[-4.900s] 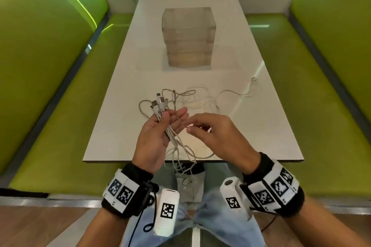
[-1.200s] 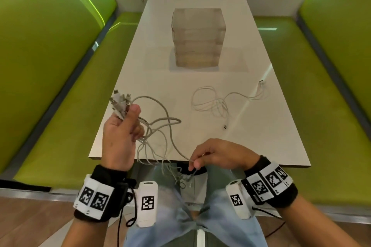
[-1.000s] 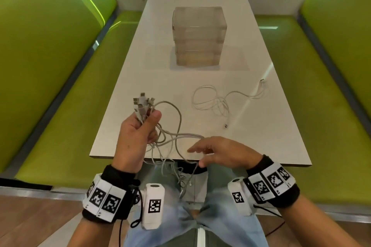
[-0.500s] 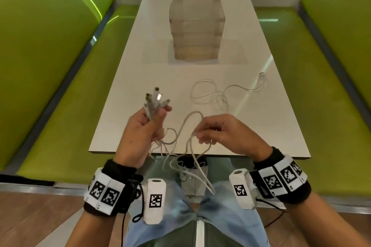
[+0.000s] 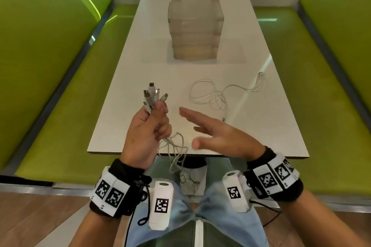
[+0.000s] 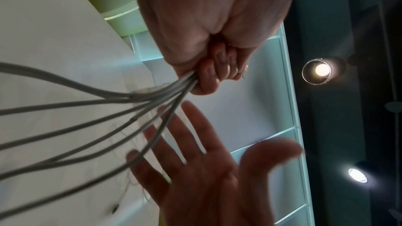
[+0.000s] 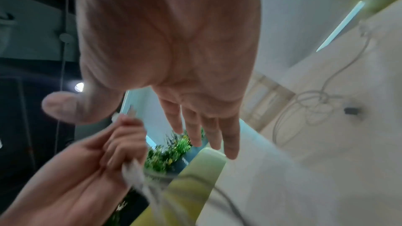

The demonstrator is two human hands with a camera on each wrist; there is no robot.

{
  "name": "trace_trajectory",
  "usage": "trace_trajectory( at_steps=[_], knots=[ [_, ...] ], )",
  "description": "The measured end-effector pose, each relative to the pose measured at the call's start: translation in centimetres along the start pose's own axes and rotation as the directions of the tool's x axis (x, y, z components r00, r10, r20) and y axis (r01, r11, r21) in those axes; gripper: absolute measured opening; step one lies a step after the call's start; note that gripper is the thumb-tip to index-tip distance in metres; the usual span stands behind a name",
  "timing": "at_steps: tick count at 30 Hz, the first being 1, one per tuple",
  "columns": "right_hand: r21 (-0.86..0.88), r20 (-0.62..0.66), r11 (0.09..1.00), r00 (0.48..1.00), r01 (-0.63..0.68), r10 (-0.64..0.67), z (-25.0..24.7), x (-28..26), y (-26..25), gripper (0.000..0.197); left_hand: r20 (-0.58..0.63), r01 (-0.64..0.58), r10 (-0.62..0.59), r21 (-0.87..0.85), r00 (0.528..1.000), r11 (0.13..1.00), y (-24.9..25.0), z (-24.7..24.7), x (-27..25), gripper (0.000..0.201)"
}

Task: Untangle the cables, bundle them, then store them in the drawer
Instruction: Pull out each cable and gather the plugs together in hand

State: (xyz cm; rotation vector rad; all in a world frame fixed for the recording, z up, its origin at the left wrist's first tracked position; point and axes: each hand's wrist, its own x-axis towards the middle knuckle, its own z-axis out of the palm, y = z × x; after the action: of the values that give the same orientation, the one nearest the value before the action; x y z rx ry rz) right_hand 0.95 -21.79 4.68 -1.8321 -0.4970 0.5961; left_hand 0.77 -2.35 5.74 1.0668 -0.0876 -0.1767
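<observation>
Left hand (image 5: 149,130) grip clamped round cable bunch (image 5: 153,96), strands trailing down-right toward flat, empty right hand (image 5: 218,136) just beside.

Bare white surface (image 5: 128,86) ahead of both grips, wide enough to pass. Farther along, blocked mid-width by a clear stacked plastic drawer unit (image 5: 195,30). To the right, strewn with a loose thin white cable (image 5: 210,96). Hemmed on both sides by green padded benches (image 5: 50,66).
</observation>
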Motion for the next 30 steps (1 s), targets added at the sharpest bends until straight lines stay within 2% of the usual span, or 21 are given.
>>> trace_trajectory(
  at_steps=[1,2,4,8,9,11,12,14,16,17,19,21,23,25,26,28,30],
  knots=[
    [-0.055,0.030,0.998,0.999,-0.013,0.015,0.7,0.5,0.0,0.068,0.017,0.008,-0.007,-0.010,1.000,1.000,-0.2,0.3,-0.1,0.031],
    [-0.116,0.039,0.993,0.999,-0.020,0.025,1.4,1.0,0.1,0.060,0.031,0.012,-0.012,-0.011,0.999,1.000,-0.4,0.6,-0.1,0.032],
    [-0.189,0.053,0.982,0.998,-0.010,0.020,2.8,1.8,0.1,0.034,0.034,0.017,-0.017,0.001,0.999,1.000,-0.6,1.0,-0.2,0.033],
    [-0.160,0.095,0.987,0.995,-0.009,0.024,3.1,1.9,0.6,0.030,-0.023,0.034,-0.034,-0.031,0.999,0.999,-0.3,0.4,-0.1,0.028],
    [-0.168,0.054,0.985,0.998,-0.027,0.037,2.3,1.7,0.9,0.029,-0.041,0.032,-0.033,-0.024,0.999,0.999,-0.3,0.3,0.0,0.027],
    [-0.235,-0.142,0.971,0.990,-0.048,0.015,-0.3,1.6,2.4,0.024,-0.079,0.034,-0.033,0.008,0.996,0.999,-0.2,0.2,0.0,0.025],
    [-0.336,-0.252,0.939,0.968,-0.077,-0.011,-2.0,1.6,3.3,0.028,-0.091,0.034,-0.032,0.024,0.995,0.999,-0.1,0.2,0.1,0.022],
    [-0.532,-0.381,0.812,0.924,-0.240,0.024,-5.1,1.3,4.9,0.039,-0.100,0.049,-0.045,0.033,0.994,0.998,-0.1,0.2,0.2,0.019],
    [-0.627,-0.435,0.661,0.889,-0.413,0.143,-6.9,1.1,6.1,0.040,-0.106,0.075,-0.074,0.009,0.992,0.997,-0.1,0.3,0.2,0.016],
    [-0.644,-0.435,0.622,0.882,-0.446,0.182,-7.2,1.0,6.6,0.037,-0.111,0.085,-0.085,-0.003,0.990,0.996,-0.2,0.4,0.2,0.015],
    [-0.654,-0.434,0.603,0.879,-0.457,0.196,-7.0,0.9,7.5,0.026,-0.119,0.086,-0.087,-0.014,0.989,0.996,-0.2,0.6,0.3,0.016],
    [-0.675,-0.439,0.592,0.885,-0.440,0.156,-6.4,0.8,7.9,0.013,-0.129,0.079,-0.080,-0.012,0.988,0.997,-0.3,0.8,0.3,0.020],
    [-0.685,-0.418,0.620,0.903,-0.383,0.097,-5.9,0.6,7.6,0.008,-0.144,0.077,-0.075,0.007,0.987,0.997,-0.5,0.8,0.4,0.023],
    [-0.600,-0.406,0.763,0.914,-0.241,-0.030,-5.1,0.5,5.7,0.008,-0.163,0.073,-0.067,0.027,0.984,0.997,-0.9,0.8,0.5,0.024],
    [-0.503,-0.424,0.850,0.902,-0.158,-0.083,-4.4,0.4,4.0,0.008,-0.166,0.066,-0.059,0.035,0.984,0.997,-1.1,0.9,0.6,0.025],
    [-0.225,-0.469,0.974,0.878,-0.011,-0.098,-2.9,0.4,0.4,0.008,-0.167,0.048,-0.037,0.064,0.985,0.997,-1.5,1.1,0.7,0.026],
    [0.026,-0.481,0.994,0.873,0.105,-0.080,-1.3,0.7,-2.4,0.012,-0.174,0.035,-0.019,0.091,0.985,0.995,-1.9,1.5,0.7,0.026]
  ],
)
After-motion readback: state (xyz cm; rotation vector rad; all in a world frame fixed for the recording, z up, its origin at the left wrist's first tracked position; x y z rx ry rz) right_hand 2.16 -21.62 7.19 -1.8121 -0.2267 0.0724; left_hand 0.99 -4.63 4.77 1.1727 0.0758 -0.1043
